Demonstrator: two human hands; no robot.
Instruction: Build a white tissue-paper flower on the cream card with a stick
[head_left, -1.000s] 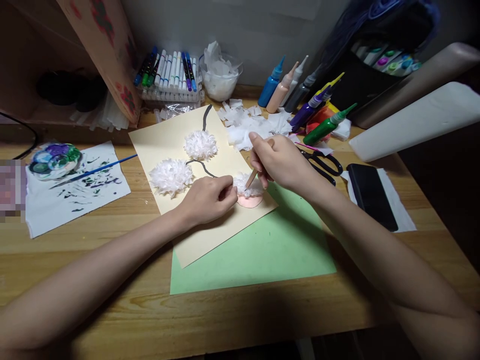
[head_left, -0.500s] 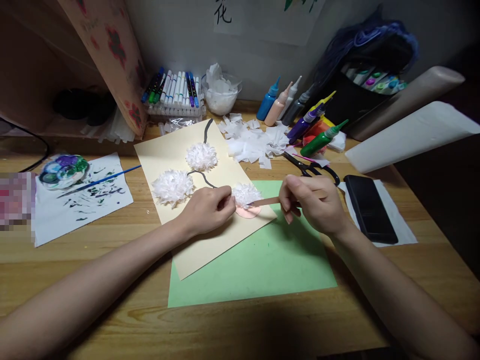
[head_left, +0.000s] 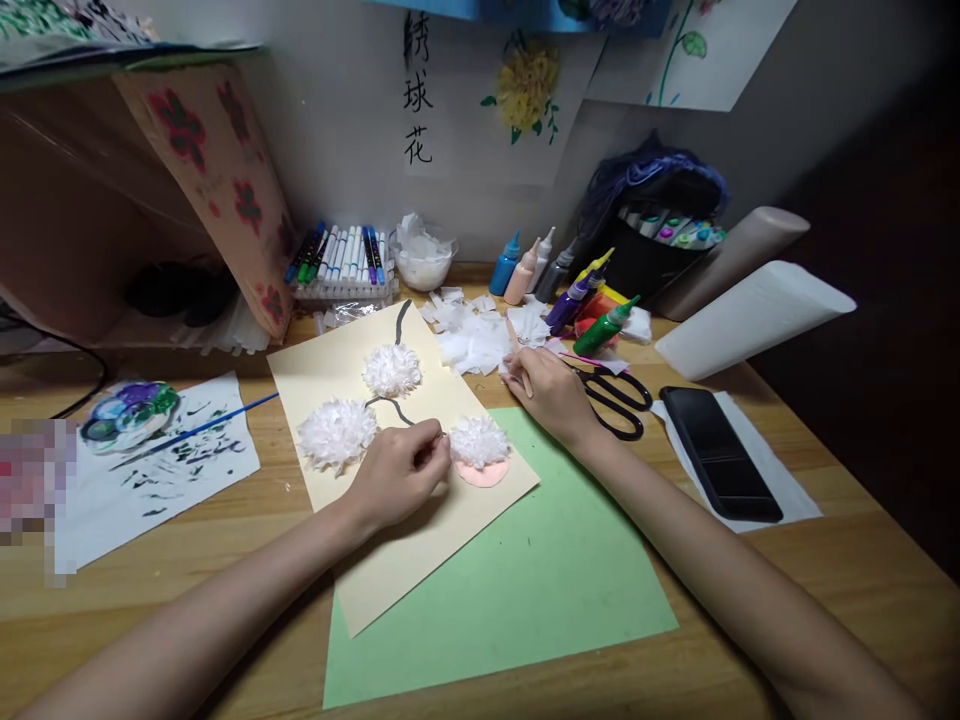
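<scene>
Apparently I'm gathering paper scraps [head_left: 474, 342] mid-frame, right hand [head_left: 551, 395] gripping a stick [head_left: 513, 332], left hand [head_left: 401, 465] curled closed on card [head_left: 420, 555]; next wants light pinching

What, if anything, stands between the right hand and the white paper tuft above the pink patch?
Nothing visible; the gap between the right hand and the white tuft is open above the flat cream sheet.

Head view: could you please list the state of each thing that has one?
Left hand, fingers curled
Right hand, closed on stick
Pink patch, partly covered
Scissors, lying flat, partly hidden
Phone, flat, screen dark
Palette, paint-smeared
Brush, lying down
Bowl, holding white scraps
Blue bottle, upright
Green bottle, tilted
</scene>
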